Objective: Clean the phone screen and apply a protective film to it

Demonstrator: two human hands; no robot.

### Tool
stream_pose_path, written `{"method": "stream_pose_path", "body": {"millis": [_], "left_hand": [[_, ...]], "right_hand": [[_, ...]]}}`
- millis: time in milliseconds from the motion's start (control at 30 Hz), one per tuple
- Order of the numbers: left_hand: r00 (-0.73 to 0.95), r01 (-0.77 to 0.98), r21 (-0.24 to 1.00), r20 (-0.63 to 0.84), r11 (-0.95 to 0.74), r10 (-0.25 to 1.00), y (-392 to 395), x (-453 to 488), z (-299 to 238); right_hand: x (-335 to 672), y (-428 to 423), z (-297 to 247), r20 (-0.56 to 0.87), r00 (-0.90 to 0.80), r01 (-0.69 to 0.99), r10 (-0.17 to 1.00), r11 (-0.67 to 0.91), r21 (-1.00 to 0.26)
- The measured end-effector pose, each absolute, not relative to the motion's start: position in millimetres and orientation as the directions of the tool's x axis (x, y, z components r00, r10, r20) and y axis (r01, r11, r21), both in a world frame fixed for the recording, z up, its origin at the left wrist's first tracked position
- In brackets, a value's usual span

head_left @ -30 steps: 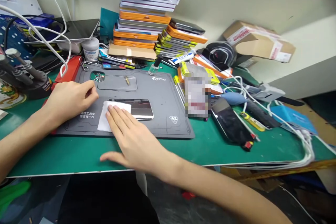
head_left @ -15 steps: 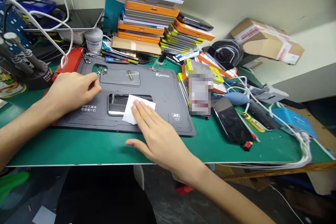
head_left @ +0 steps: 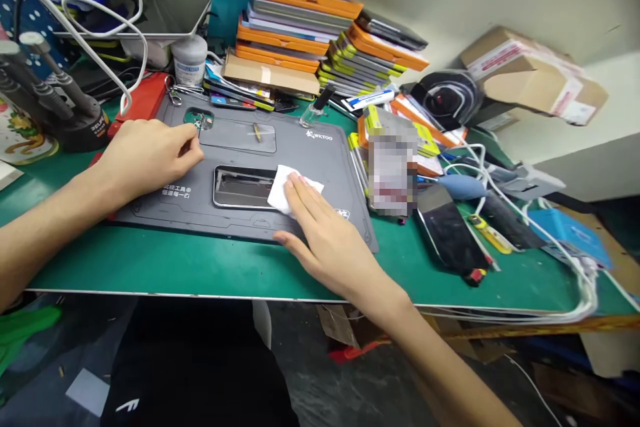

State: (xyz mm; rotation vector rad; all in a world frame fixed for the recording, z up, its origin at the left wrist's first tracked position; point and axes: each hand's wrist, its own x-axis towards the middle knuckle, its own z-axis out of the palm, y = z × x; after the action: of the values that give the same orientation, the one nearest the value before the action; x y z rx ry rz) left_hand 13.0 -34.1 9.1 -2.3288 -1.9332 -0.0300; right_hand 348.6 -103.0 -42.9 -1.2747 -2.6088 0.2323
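A phone (head_left: 240,187) with a shiny face lies flat in the middle of a grey work mat (head_left: 320,160). My right hand (head_left: 325,240) lies flat with its fingers stretched out, pressing a white wipe (head_left: 283,190) onto the phone's right end. My left hand (head_left: 145,157) rests curled on the mat's left side, with fingertips pinched together near a small round recess (head_left: 200,120); whether anything is in them I cannot make out.
A tall stack of orange and grey boxes (head_left: 310,20) stands at the back. A dark phone (head_left: 447,230), white cables (head_left: 575,260) and tools lie right of the mat. A soldering stand (head_left: 60,113) and red case (head_left: 145,97) sit left. The green table's edge (head_left: 200,293) runs near me.
My right hand has slid the white wipe from the phone's left end across to its right end. My left hand has stayed in place.
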Motion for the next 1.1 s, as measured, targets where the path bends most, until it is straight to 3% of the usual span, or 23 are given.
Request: {"method": "stream_pose_path", "body": {"millis": [200,367,533,733,967,1100], "left_hand": [[0.161,0.986,-0.059,0.104,-0.156,0.981,-37,15,11],[0.179,0.983,0.032,0.094,-0.183,0.979,-36,14,7],[0.192,0.979,0.036,0.133,-0.199,0.972,-35,12,6],[0.184,0.976,0.094,0.123,-0.196,0.975,-36,13,5],[0.179,0.982,0.035,0.12,-0.184,0.976,-37,13,9],[0.184,0.983,-0.008,0.119,-0.184,0.976,-37,13,11]], "right_hand": [[328,-97,-42,0.138,-0.58,0.765,0.803,0.595,-0.247],[342,-114,-48,0.167,-0.61,0.745,0.775,0.632,-0.213],[343,-87,-46,0.087,-0.546,0.794,0.833,0.548,-0.263],[346,-123,-50,0.172,-0.59,0.763,0.789,0.614,-0.203],[324,-92,-41,0.099,-0.543,0.791,0.834,0.548,-0.271],[307,-110,-36,0.125,-0.615,0.737,0.779,0.624,-0.259]]}}
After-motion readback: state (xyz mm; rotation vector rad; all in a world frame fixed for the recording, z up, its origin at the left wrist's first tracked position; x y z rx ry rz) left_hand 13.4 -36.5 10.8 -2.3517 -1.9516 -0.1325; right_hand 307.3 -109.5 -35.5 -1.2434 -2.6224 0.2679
